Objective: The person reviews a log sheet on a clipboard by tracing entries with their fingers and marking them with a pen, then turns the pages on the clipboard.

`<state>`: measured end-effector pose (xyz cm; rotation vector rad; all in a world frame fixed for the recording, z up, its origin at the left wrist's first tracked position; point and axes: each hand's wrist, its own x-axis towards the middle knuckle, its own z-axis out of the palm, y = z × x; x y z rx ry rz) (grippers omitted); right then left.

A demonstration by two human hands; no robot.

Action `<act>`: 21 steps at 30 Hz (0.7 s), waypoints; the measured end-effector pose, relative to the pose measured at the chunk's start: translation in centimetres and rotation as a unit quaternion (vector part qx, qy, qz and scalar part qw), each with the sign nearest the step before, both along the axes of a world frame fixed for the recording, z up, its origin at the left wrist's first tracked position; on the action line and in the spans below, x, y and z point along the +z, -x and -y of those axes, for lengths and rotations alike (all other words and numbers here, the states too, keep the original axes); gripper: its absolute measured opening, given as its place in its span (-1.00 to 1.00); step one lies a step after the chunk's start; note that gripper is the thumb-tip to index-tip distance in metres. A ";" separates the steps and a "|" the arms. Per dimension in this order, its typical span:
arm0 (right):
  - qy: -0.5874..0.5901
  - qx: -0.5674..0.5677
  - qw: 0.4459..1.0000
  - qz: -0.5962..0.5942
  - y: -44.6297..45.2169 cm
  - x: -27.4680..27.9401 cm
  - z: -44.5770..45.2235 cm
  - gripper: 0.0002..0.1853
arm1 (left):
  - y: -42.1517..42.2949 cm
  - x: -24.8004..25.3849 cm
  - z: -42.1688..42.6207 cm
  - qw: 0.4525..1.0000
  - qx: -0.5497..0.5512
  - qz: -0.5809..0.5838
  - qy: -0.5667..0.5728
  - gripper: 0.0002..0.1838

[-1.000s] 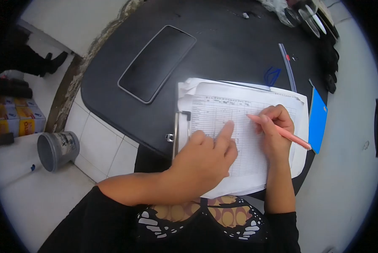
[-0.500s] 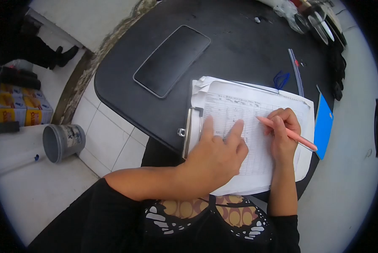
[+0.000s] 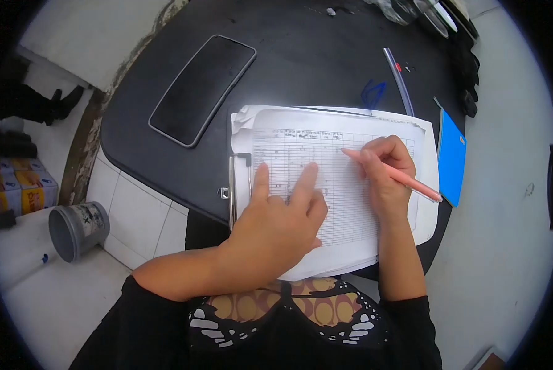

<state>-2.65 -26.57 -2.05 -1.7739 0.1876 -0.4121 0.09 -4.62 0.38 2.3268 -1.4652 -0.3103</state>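
Note:
A stack of papers [image 3: 356,234] with a printed table on the top sheet lies on a clipboard, whose metal clip [image 3: 232,192] is at the left edge. My left hand [image 3: 279,225] rests on the sheet with two fingers stretched out and apart over the rows; it holds nothing. To its right, my right hand [image 3: 389,179] is closed around a pink pen [image 3: 412,183]. The pen's tip is at the sheet, near the upper middle of the printed table.
On the black table [image 3: 301,68] lie a phone [image 3: 202,91], a clear ruler-like strip [image 3: 398,82], a blue cord [image 3: 372,94] and a blue notebook [image 3: 452,157]. A grey bucket [image 3: 79,231], boxes [image 3: 33,188] and a person's foot [image 3: 64,105] are at the left.
My left index finger, curled a second ago, is now stretched out on the sheet. The camera view has shifted. My right hand keeps the pen near the same part of the page.

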 end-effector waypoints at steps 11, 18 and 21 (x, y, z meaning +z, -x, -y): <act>0.037 -0.009 0.999 0.002 0.3 0.3 0.0 -0.82 | 0.0 0.3 -0.1 1.000 -0.004 -0.004 -0.009 -0.36; 0.077 -0.013 0.997 0.009 0.3 0.2 0.3 -0.80 | 0.2 -0.4 0.0 1.000 0.008 0.018 0.023 -0.36; 0.073 -0.011 0.997 0.012 0.3 0.0 0.2 -0.79 | 0.2 -0.4 0.1 0.999 0.007 0.028 0.023 -0.37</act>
